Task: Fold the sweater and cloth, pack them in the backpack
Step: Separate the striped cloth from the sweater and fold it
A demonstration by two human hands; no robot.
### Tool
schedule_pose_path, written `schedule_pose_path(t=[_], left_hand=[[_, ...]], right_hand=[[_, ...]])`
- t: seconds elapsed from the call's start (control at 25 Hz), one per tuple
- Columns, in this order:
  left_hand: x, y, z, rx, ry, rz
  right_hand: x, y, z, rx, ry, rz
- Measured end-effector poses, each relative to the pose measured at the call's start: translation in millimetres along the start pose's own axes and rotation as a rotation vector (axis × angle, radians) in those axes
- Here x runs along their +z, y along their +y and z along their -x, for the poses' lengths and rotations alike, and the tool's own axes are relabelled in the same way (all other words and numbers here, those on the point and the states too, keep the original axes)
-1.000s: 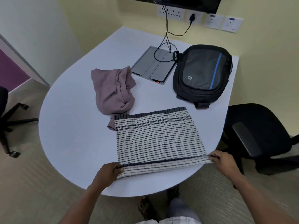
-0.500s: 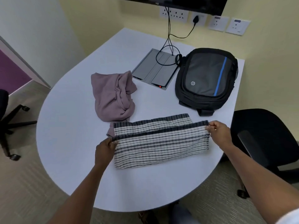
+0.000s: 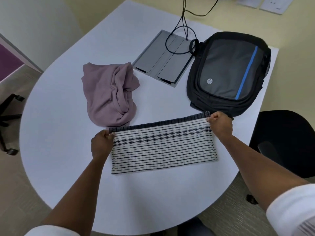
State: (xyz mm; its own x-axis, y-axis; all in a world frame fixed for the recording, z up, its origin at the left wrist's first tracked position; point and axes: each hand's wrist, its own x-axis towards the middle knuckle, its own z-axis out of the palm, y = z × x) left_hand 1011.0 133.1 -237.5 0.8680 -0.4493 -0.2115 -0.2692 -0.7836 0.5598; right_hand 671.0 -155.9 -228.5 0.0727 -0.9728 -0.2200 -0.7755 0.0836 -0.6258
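A checked black-and-white cloth (image 3: 163, 147) lies folded in half on the white table (image 3: 56, 150), its two long edges meeting at the far side. My left hand (image 3: 101, 144) pinches its far left corner and my right hand (image 3: 220, 124) pinches its far right corner. A mauve sweater (image 3: 109, 94) sits crumpled just behind the cloth on the left. The black backpack (image 3: 228, 72) with a blue stripe lies flat at the back right, zipped shut, close to my right hand.
A grey cable hatch (image 3: 163, 65) with looping black cables (image 3: 180, 40) is set in the table between sweater and backpack. A black office chair (image 3: 286, 142) stands at the table's right edge; another chair's base (image 3: 8, 116) shows at the far left.
Both hands carried the cloth's near edge away from me and laid it on the far edge, folding the cloth in half. Sweater and backpack stayed put.
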Motion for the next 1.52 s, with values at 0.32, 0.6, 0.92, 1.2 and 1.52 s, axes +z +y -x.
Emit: schedule_pose_path(t=[0.32, 0.6, 0.92, 1.2, 1.52], left_hand=[[16.6, 6.1, 4.4, -0.126, 0.009, 0.028], [10.6, 10.0, 2.9, -0.231, -0.114, -0.013], [-4.0, 20.2, 25.8, -0.282, -0.181, 0.287], [-22.6, 41.2, 54.1, -0.342, -0.334, 0.568], [-39.5, 44.7, 66.8, -0.333, -0.351, 0.612]], right_hand=[[29.1, 12.5, 10.6, 0.014, -0.097, 0.111], [79.0, 0.0, 100.1, -0.317, -0.323, -0.017], [128.4, -51.1, 213.5, -0.398, -0.668, -0.068], [172.6, -95.6, 278.9, -0.212, -0.478, 0.069], [172.6, -112.7, 310.0, -0.189, -0.277, 0.068]])
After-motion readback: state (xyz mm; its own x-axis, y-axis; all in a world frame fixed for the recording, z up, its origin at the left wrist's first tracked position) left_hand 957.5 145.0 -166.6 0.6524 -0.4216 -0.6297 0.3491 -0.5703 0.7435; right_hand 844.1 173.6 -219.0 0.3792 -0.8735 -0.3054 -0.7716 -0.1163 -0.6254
